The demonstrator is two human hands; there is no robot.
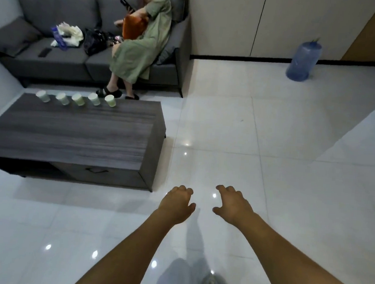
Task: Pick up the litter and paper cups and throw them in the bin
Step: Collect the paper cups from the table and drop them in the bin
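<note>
Left hand (176, 204) and right hand (233, 206): extended forward above the floor, fingers loosely curled, holding nothing. Five paper cups (77, 99) stand on the coffee table (71, 133).

Open tiled floor (259, 147) spreads ahead and to the right, with only a water jug (303, 61) standing by the far wall. To the left the coffee table (76, 134) blocks the way, five paper cups (77, 99) lining its far edge, the sofa (55, 50) behind it
</note>
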